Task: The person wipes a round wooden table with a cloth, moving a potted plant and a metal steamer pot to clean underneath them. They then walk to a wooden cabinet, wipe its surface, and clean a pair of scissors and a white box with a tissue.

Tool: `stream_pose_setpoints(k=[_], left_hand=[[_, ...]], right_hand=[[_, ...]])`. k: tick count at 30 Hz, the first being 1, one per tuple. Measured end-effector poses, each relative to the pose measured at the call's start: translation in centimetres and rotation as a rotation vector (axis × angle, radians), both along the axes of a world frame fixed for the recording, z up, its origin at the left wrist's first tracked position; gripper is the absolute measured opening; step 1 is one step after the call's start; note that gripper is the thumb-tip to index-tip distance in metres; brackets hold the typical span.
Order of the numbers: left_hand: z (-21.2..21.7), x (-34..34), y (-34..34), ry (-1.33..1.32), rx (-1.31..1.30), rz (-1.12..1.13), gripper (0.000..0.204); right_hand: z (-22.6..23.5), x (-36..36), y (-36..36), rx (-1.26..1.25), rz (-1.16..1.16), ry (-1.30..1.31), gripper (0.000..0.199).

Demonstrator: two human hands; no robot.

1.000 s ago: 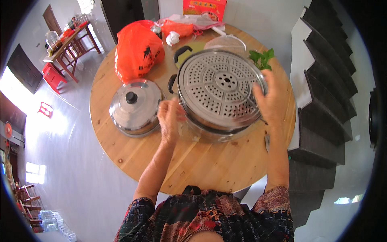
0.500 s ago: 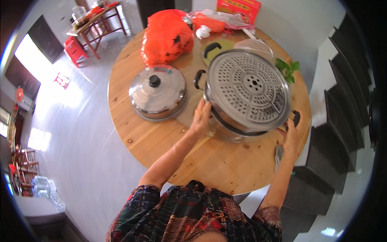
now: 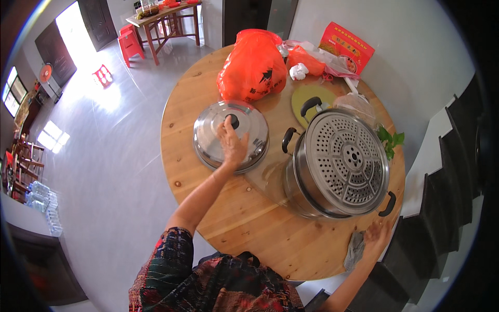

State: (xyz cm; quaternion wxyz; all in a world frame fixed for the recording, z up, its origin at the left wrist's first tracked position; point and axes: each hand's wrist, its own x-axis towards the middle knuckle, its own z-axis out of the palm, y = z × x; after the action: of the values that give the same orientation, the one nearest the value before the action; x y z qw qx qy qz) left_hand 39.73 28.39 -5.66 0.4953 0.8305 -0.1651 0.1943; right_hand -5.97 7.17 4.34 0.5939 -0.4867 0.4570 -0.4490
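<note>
Head view: L hand point(image 3: 232, 145) lies flat on the domed steel lid point(image 3: 231, 136), fingers spread and loosely extended, fingertips just short of the black knob point(image 3: 233, 121); palm contacts the lid's near half, nothing gripped. Lid sits rim-down on the round wooden table point(image 3: 208, 218), left of centre, just beside the steamer pot point(image 3: 338, 164) w/o touching it. Pot stands upright on the table's right side; perforated steel tray point(image 3: 347, 158) seated in its top, black side handles front-left and rear-right. R hand point(image 3: 375, 238) rests at the table's near-right edge, fingers open, touching a grey cloth point(image 3: 355, 249); whether it grips the cloth cannot be told. Behind the lid: full orange plastic bag point(image 3: 252, 66), touching or nearly touching the lid's far rim. Further back: yellow-green round mat point(image 3: 307, 99), red box point(image 3: 346, 47) at the far edge. Green leaves point(image 3: 390, 140) lie right of the pot.
</note>
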Motion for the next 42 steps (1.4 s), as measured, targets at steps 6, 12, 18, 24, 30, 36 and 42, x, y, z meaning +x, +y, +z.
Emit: stream_pose_setpoints(k=[6, 12, 18, 24, 30, 36, 42], left_hand=[[0.0, 5.3, 0.4, 0.194, 0.302, -0.054, 0.065], [-0.4, 6.3, 0.9, 0.163, 0.313, -0.094, 0.042], [0.7, 5.1, 4.5, 0.093, 0.136, -0.020, 0.038], [9.9, 2.4, 8.9, -0.150, 0.128, -0.056, 0.036], [23.1, -3.7, 7.6, -0.445, 0.268, -0.106, 0.036], [29.2, -8.7, 0.3, -0.460, 0.326, -0.422, 0.037], [28.4, -13.3, -8.9, -0.424, 0.349, -0.637, 0.039]], right_hand=[[-8.2, -2.2, 2.1, 0.230, -0.043, 0.012, 0.027], [-12.1, -0.4, 5.6, 0.196, 0.066, 0.175, 0.015], [-13.5, -1.1, 6.4, 0.228, 0.050, 0.239, 0.014], [-14.5, -2.6, 6.8, 0.277, 0.051, 0.247, 0.010], [-15.1, -2.3, 7.4, 0.313, 0.082, 0.245, 0.015], [-17.1, -3.6, 7.3, 0.339, 0.091, 0.187, 0.020], [-17.7, -6.5, 6.7, 0.357, 0.063, 0.119, 0.020]])
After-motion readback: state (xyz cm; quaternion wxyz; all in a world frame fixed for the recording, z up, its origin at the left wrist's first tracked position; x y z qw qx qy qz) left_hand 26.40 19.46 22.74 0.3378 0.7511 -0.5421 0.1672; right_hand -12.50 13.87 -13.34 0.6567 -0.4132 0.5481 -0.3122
